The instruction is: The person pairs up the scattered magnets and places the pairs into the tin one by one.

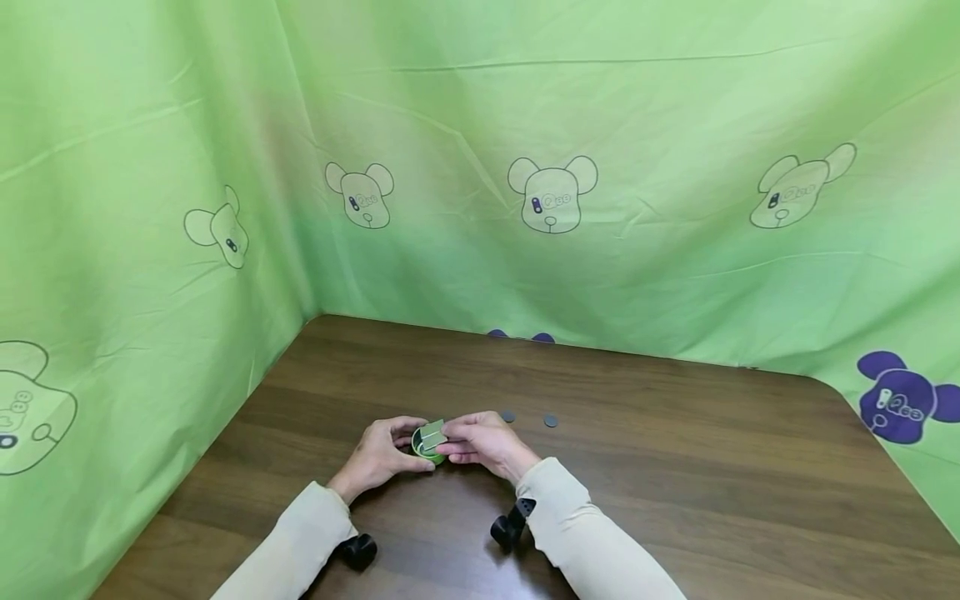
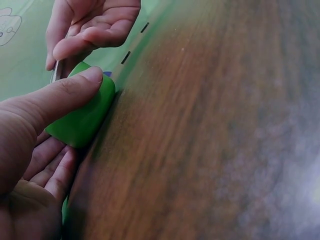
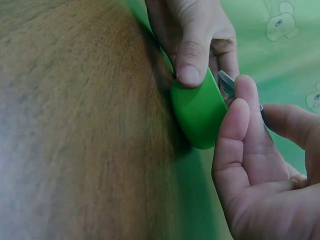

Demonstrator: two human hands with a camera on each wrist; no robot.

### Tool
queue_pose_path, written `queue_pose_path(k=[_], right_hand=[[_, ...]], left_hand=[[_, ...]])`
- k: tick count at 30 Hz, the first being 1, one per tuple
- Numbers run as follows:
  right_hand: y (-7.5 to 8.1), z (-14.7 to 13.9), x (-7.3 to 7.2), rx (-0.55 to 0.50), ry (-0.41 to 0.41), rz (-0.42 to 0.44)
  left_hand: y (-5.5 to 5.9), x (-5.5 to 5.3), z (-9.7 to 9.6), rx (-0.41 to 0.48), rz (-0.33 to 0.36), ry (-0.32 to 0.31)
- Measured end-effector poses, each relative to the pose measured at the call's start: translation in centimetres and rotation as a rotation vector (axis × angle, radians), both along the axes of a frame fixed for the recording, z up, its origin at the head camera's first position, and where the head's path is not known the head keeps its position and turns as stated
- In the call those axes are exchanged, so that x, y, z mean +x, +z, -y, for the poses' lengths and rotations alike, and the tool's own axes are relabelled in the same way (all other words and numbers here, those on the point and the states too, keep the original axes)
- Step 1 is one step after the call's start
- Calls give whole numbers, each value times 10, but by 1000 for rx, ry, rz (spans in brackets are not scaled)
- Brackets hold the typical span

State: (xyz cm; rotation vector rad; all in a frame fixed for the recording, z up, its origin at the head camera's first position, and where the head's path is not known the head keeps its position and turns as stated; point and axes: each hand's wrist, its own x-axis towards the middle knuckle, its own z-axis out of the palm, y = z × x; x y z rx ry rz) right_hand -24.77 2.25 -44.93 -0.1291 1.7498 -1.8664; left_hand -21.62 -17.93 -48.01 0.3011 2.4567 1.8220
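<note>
Head view, left hand [image 1: 382, 454] gripping green bowl [image 1: 434, 458], right hand [image 1: 486, 442] pinching flat piece [image 1: 432, 433] over it.

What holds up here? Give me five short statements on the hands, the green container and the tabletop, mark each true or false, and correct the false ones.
1. The left hand holds the green container. True.
2. The right hand holds nothing. False: it pinches a thin flat piece at the container's opening.
3. Two dark discs lie on the tabletop. True.
4. The tabletop is plain white. False: it is brown with a wood grain.
5. Both sleeves are pale. True.
</note>
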Motion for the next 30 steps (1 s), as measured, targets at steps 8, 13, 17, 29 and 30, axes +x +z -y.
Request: queue_pose_path(k=[8,13,17,29,30], right_hand=[[11,10,-1,173,-1,-143],[16,8,-2,261,-42,-285],[16,4,0,284,-42,-400],[10,5,20,513,162,-774],[10,7,21,522,193,-793]], left_hand=[[2,-2,2,0,-25,-7],[3,-3,3,8,-37,-23],[1,-2,3,0,-35,-15],[-3,0,2,3,-50,-29],[-2,0,2,3,-55,-33]])
